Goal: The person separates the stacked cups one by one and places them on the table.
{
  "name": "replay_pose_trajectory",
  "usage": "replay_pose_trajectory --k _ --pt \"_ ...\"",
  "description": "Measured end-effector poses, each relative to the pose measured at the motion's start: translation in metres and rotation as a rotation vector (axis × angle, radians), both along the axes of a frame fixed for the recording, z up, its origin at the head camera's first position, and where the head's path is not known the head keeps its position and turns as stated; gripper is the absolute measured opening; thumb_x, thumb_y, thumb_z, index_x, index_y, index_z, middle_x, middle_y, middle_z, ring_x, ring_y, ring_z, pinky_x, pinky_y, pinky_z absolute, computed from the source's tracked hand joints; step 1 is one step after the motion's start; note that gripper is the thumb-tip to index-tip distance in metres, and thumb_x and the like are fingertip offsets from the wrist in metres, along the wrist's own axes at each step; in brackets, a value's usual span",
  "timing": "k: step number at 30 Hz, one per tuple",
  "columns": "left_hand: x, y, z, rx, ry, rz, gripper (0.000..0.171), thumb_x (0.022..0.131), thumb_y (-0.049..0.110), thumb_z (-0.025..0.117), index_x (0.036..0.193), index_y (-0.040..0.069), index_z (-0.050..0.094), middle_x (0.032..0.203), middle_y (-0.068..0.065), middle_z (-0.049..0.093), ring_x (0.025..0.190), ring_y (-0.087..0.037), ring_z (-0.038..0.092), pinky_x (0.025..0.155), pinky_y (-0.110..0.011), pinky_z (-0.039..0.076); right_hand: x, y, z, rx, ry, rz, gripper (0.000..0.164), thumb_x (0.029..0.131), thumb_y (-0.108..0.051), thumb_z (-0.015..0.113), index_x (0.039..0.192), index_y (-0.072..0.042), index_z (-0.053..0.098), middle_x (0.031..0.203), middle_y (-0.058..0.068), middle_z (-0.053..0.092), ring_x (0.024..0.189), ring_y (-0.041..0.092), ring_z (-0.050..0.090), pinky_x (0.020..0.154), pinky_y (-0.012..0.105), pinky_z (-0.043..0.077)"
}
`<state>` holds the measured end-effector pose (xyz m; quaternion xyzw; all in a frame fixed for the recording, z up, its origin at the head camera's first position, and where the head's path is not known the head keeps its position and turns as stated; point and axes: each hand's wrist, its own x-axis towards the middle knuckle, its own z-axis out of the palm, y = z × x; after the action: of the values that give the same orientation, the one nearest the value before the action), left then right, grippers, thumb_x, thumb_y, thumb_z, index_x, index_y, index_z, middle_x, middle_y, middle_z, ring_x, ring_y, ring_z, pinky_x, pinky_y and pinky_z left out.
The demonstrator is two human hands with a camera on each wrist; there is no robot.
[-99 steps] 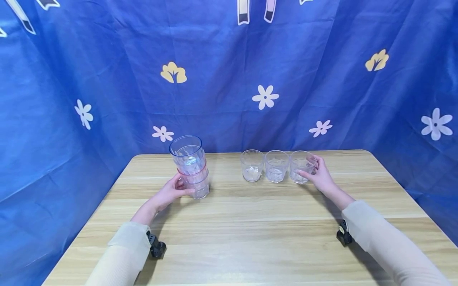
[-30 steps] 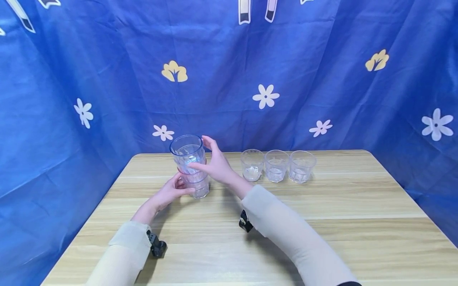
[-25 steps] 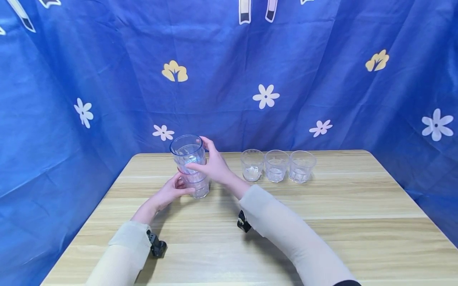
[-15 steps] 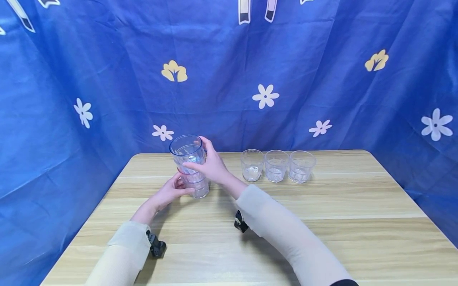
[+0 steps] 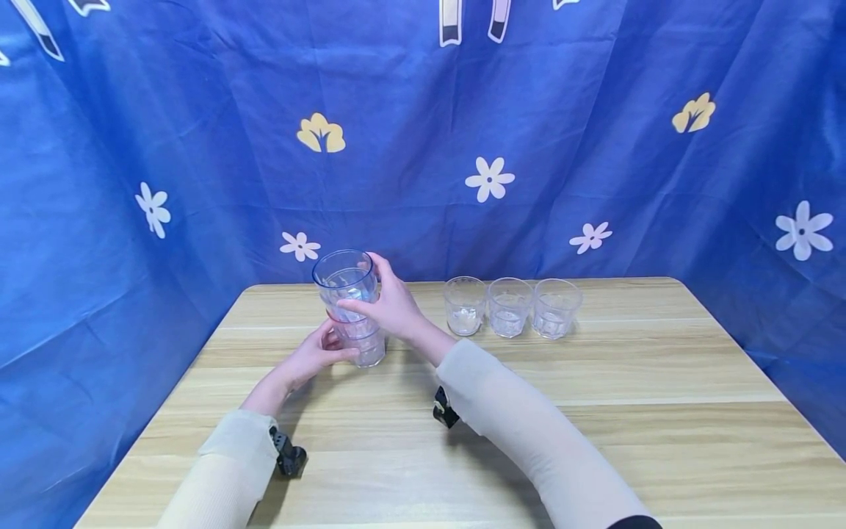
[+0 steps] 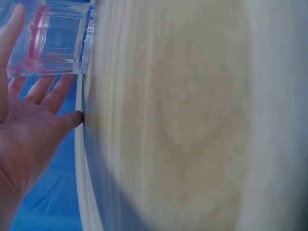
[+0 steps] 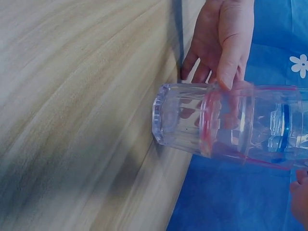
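Observation:
A nested stack of clear plastic tumblers stands upright at the left of the table in the head view. At its top is a blue-rimmed tumbler (image 5: pixel 340 283); a red-rimmed one sits below it, and a clear tumbler (image 5: pixel 371 353) forms the base. My left hand (image 5: pixel 312 358) holds the base from the left, thumb in front, fingers partly hidden behind. Higher up, my right hand (image 5: pixel 395 303) grips the blue-rimmed tumbler from the right. The red rim (image 6: pixel 36 36) shows through the stack in the left wrist view. In the right wrist view, the bottom tumbler (image 7: pixel 180 115) meets the tabletop.
Three clear tumblers stand side by side near the back edge: a left one (image 5: pixel 465 307), a middle one (image 5: pixel 510 308) and a right one (image 5: pixel 557 310). A blue patterned cloth (image 5: pixel 410 147) hangs behind and beside the wooden table (image 5: pixel 595 411).
My right hand has left the rightmost clear tumbler and come over to the stack's top. During the last second its fingers settled round the blue-rimmed tumbler. My left hand stayed put.

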<state>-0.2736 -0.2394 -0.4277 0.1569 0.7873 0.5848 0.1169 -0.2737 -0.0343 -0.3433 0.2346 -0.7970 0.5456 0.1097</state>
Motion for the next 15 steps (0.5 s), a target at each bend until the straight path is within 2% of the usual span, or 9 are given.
replay_pose_trajectory --k 8,15 --pt "0.0008 -0.0003 -0.0001 0.0 0.001 0.003 0.076 0.088 0.008 0.071 0.149 0.001 0.025 0.141 -0.031 0.042 0.131 -0.044 0.039 0.106 -0.049 0.038 0.0016 -0.0028 -0.0024 -0.009 0.027 -0.016 0.088 0.079 -0.031 0.082 0.149 -0.011 0.031 0.138 0.008 0.051 0.122 0.02 0.051 0.101 0.036 0.044" --pt "0.0019 0.0009 0.0007 -0.005 -0.015 0.017 0.076 0.088 0.008 0.071 0.149 0.002 0.026 0.143 -0.03 0.041 0.133 -0.043 0.038 0.108 -0.051 0.034 0.0043 -0.004 -0.0007 -0.017 0.017 -0.015 0.088 0.08 -0.029 0.082 0.148 -0.007 0.029 0.137 0.01 0.051 0.122 0.022 0.051 0.1 0.034 0.044"
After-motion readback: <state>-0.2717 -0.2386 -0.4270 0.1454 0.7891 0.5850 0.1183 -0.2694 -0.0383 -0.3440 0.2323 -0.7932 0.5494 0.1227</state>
